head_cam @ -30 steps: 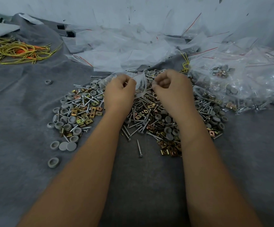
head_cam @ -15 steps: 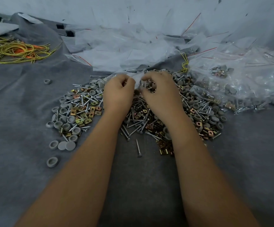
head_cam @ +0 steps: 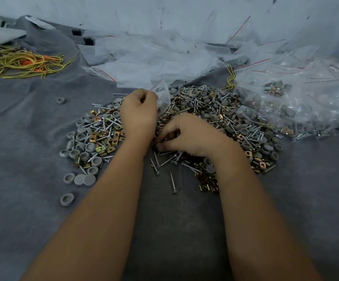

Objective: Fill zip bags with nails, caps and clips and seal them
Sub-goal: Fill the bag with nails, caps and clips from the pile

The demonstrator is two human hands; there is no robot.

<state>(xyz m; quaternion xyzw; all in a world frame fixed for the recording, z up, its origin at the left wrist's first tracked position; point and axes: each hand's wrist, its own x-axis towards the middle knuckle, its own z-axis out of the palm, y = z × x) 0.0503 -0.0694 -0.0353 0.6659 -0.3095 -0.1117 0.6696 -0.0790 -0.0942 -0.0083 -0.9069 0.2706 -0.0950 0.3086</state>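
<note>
My left hand [head_cam: 139, 113] has its fingers [head_cam: 144, 97] curled tight round the top edge of a small clear zip bag [head_cam: 162, 96], holding it up just past the knuckles. My right hand [head_cam: 191, 134] is down in the pile, its fingers [head_cam: 165, 146] bent and pinching at the nails [head_cam: 164, 161] there — I cannot tell if they have one yet.

So I think this is the filling step: one hand holds the bag, the other picks up parts.

Next, I need a sure pinch on a few nails, then a lift to the bag's mouth, which must be held open wide enough.

Around my hands lies the big pile on the grey counter [head_cam: 32, 122] — grey caps [head_cam: 83, 151] on the left side, gold clips [head_cam: 207, 184] near my right wrist. Further back are empty bags [head_cam: 144, 63], filled bags [head_cam: 286, 102] on the right, and yellow ties [head_cam: 18, 63] far left.
</note>
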